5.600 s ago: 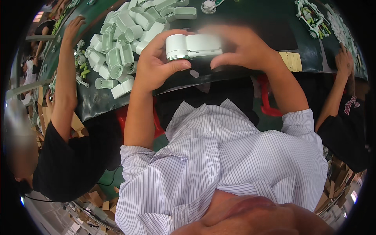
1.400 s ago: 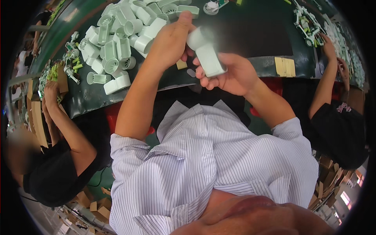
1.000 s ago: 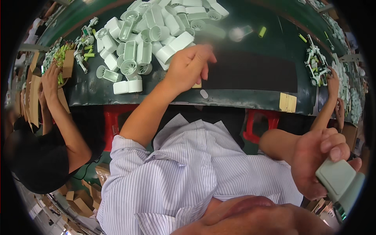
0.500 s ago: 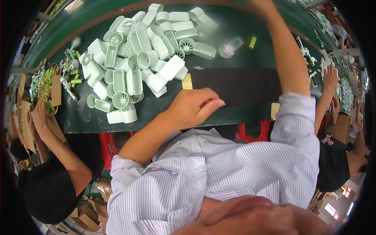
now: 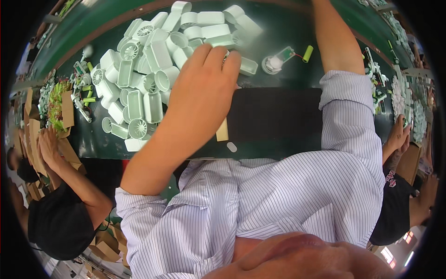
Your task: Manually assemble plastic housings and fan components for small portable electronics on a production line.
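My left hand (image 5: 206,76) is over the right side of a heap of pale green plastic housings (image 5: 160,56). Its fingers curl down around the round, vented end of one housing (image 5: 248,66), whose boxy end shows beside my fingertips; the thumb is mostly hidden. Only my right forearm (image 5: 339,42) shows, stretched toward the far side, with the hand beyond the upper edge. Between the arms lies a small fan assembly (image 5: 272,65) with a circuit board, wired to a green battery cell (image 5: 307,53).
A black mat (image 5: 276,111) covers part of the green table, with a yellow strip (image 5: 222,131) at its left. A whitish oval piece (image 5: 232,147) lies near the front edge. Co-workers sit at both sides, next to wired parts and an open carton (image 5: 68,109).
My left hand has moved from above the mat's near left side up and forward onto the heap. My right hand has left the view at the top. The oval piece now lies near the table edge.
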Motion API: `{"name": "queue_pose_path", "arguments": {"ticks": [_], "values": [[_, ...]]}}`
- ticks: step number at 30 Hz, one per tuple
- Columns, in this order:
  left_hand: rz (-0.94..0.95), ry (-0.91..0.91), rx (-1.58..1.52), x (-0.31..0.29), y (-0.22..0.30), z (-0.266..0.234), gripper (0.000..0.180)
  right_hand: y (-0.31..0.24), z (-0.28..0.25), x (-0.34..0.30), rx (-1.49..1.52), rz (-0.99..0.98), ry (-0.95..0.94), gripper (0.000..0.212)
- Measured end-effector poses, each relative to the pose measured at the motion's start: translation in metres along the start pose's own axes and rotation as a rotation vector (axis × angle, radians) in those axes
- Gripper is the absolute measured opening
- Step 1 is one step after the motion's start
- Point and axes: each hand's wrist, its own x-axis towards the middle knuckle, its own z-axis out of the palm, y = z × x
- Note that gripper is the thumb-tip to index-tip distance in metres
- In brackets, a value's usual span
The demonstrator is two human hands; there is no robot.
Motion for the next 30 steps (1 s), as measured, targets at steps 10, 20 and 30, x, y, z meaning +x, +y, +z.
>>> {"name": "queue_pose_path", "arguments": {"ticks": [10,20,30], "values": [[0.143,-0.411,0.448,0.047,-0.017,0.036,0.032,0.008,-0.122,-0.184,0.406,-0.331,-0.666,0.041],[-0.264,0.135,-0.32,0.05,0.018,-0.019,0.043,0.014,-0.074,-0.225,0.124,-0.247,-0.658,0.059],[-0.515,0.253,-1.385,-0.003,0.013,0.024,0.027,-0.019,-0.082,-0.243,1.134,-0.483,-0.467,0.031]]}}
